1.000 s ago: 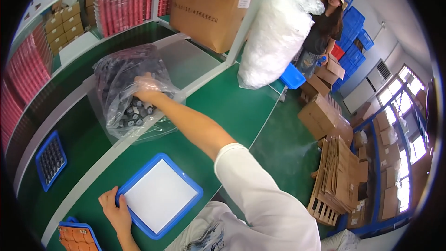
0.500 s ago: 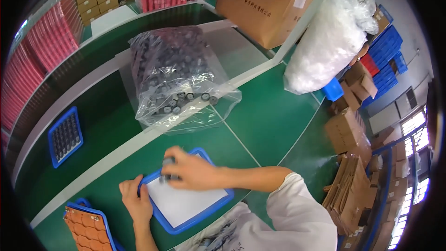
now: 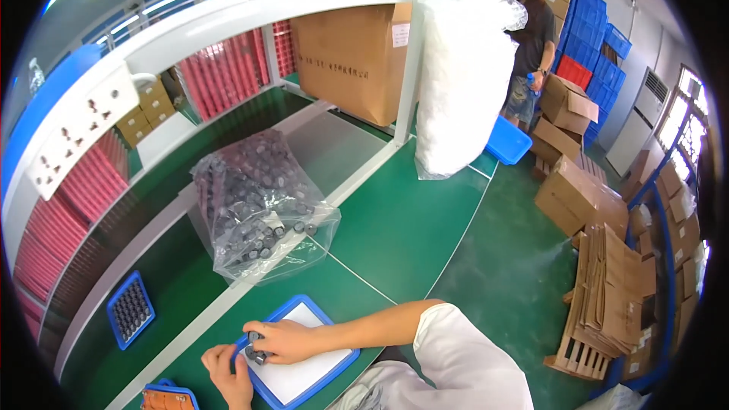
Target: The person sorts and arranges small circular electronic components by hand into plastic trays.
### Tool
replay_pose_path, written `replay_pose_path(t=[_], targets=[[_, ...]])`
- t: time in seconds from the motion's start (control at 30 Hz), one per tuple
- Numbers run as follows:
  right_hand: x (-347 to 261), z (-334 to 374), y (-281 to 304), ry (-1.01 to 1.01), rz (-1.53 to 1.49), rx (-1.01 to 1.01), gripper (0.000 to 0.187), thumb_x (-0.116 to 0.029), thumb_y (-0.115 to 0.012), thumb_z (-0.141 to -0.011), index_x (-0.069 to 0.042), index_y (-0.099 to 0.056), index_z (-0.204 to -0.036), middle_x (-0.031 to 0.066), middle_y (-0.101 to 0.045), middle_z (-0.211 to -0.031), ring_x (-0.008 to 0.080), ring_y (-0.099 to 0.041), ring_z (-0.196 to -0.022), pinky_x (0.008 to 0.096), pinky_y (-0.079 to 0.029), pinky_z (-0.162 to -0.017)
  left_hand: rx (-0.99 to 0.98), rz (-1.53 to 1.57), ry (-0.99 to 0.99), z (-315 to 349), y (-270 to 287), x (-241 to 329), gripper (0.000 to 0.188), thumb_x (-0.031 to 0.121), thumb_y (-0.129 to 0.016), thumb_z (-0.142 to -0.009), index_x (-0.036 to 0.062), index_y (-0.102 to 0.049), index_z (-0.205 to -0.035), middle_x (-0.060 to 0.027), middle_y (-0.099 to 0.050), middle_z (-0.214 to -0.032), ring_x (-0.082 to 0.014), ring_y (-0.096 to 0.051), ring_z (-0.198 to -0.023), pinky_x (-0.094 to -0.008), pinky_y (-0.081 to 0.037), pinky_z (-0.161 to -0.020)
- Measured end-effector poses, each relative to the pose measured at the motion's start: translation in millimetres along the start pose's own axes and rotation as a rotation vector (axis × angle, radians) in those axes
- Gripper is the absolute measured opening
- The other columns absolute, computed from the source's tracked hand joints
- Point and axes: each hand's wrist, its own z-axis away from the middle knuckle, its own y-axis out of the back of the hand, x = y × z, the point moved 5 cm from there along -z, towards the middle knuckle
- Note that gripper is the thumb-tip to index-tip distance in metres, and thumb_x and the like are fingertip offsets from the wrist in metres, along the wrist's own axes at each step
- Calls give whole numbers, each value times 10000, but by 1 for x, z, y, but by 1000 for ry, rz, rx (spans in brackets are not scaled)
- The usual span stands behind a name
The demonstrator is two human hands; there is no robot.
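My right hand (image 3: pixel 287 341) is closed around a few small dark round caps (image 3: pixel 256 349) over the left part of a blue-rimmed tray (image 3: pixel 348 358). A white sheet (image 3: pixel 310 361) covers the tray's bottom. My left hand (image 3: pixel 229 376) is beside the tray's left rim, thumb and fingers apart; whether it touches the rim is hard to tell. Beyond the tray lies a clear plastic bag (image 3: pixel 254 190) full of similar dark caps, several of them near its mouth.
Another blue tray (image 3: pixel 130 310), filled with rows of dark pieces, lies at the left. An orange padded piece (image 3: pixel 168 398) sits in a blue frame near the lower edge. A large white bag (image 3: pixel 463 91) stands at the bench's far end. A person (image 3: pixel 529 38) stands beyond it.
The view has tilted up and shifted, so the bench appears lower and the person shows. My right hand has come lower over the tray's left part, nearer my left hand.
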Motion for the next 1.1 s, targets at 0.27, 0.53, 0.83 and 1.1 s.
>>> replay_pose_path(t=[0.27,0.53,0.83,1.1], targets=[[6,-14,3,-23,19,-236,327,-245,-719,-815,-61,-635,-1073,215,-475,-1362,386,-655,-1046,465,-565,-821,-344,-156,-139,1,-22,4,321,96,-787,-672,35,-699,-975,-132,-595,-1046,-360,-489,-1095,-477,-404,-962],[-13,3,18,-44,85,-216,234,-214,-728,-825,-76,-682,-1008,155,-499,-1415,321,-579,-1148,441,-554,-874,-253,-179,5,2,-11,7,332,86,-807,-679,93,-738,-1004,-138,-523,-1153,-387,-440,-1127,-518,-379,-979],[-18,8,6,188,190,-247,222,-201,-760,-775,-107,-629,-927,8,-589,-1183,266,-508,-1223,665,-324,-1078,-199,-106,85,4,-12,-8,351,53,-802,-691,106,-717,-1027,-161,-522,-1220,-402,-432,-1190,-503,-385,-1017],[-37,2,7,142,413,-222,210,-181,-762,-749,-158,-685,-943,9,-615,-1058,291,-541,-1162,611,-360,-1034,-104,103,58,1,-17,-26,215,76,-757,-782,40,-712,-989,-184,-558,-1280,-403,-470,-1219,-496,-406,-1027]])
